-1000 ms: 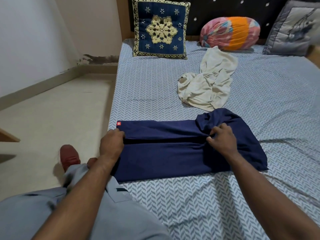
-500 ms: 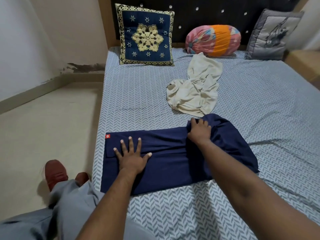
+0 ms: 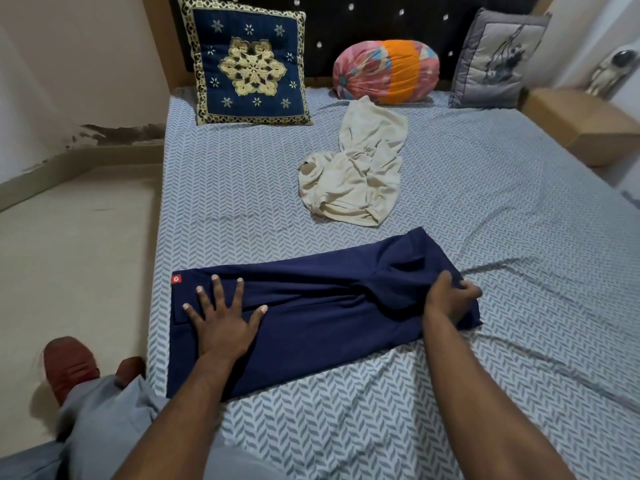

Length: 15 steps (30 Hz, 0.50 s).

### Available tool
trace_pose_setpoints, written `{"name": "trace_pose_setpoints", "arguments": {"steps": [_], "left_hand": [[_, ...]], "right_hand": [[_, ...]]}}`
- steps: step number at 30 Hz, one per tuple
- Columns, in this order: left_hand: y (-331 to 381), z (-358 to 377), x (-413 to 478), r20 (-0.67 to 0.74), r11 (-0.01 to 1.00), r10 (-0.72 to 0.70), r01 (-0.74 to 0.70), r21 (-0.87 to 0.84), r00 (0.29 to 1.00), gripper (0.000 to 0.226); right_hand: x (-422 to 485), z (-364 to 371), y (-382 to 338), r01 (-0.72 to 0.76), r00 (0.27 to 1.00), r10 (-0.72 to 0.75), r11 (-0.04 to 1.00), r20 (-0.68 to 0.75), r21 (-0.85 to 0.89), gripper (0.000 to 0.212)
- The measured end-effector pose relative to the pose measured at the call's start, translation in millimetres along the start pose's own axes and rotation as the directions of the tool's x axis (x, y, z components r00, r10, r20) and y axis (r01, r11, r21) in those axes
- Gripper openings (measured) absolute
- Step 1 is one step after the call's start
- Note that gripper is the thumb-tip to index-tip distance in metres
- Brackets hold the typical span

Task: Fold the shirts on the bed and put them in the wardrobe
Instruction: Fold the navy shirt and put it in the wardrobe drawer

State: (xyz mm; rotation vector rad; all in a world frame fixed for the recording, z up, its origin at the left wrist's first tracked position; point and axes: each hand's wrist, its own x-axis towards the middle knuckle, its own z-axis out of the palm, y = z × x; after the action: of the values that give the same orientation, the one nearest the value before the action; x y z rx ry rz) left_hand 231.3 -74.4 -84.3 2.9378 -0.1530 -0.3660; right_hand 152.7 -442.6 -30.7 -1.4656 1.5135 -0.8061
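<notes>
A navy blue shirt (image 3: 311, 327) lies folded into a long strip across the near part of the bed (image 3: 519, 237), with a small red tag at its left end. My left hand (image 3: 225, 317) presses flat on the strip's left part, fingers spread. At the strip's right end my right hand (image 3: 450, 299) grips the cloth, fingers curled round its edge. A crumpled cream shirt (image 3: 356, 178) lies unfolded farther back, in the middle of the bed.
A blue and gold cushion (image 3: 249, 67), a pink and orange bolster (image 3: 384, 72) and a grey cushion (image 3: 498, 60) lean at the headboard. A wooden side table (image 3: 581, 123) stands at the right. Bare floor (image 3: 69, 254) lies left of the bed, my shoe (image 3: 67, 365) on it.
My left hand let go of the shirt's left edge and now presses flat on it. My right hand slid from the middle fold to the shirt's right end and grips it.
</notes>
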Motion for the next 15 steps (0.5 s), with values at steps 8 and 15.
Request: {"name": "trace_pose_setpoints", "arguments": {"steps": [8,15], "left_hand": [[-13,-15,3,-0.05,0.998,-0.057,0.058,0.025,0.997,0.083],[-28,-31,14,-0.037,0.987,-0.016,0.021,0.162,0.999,0.074]], "right_hand": [[38,36,-35,0.325,0.932,-0.254,0.899,0.257,-0.292,0.057],[74,70,-59,0.461,0.816,-0.141,0.743,0.56,-0.486,0.05]]}}
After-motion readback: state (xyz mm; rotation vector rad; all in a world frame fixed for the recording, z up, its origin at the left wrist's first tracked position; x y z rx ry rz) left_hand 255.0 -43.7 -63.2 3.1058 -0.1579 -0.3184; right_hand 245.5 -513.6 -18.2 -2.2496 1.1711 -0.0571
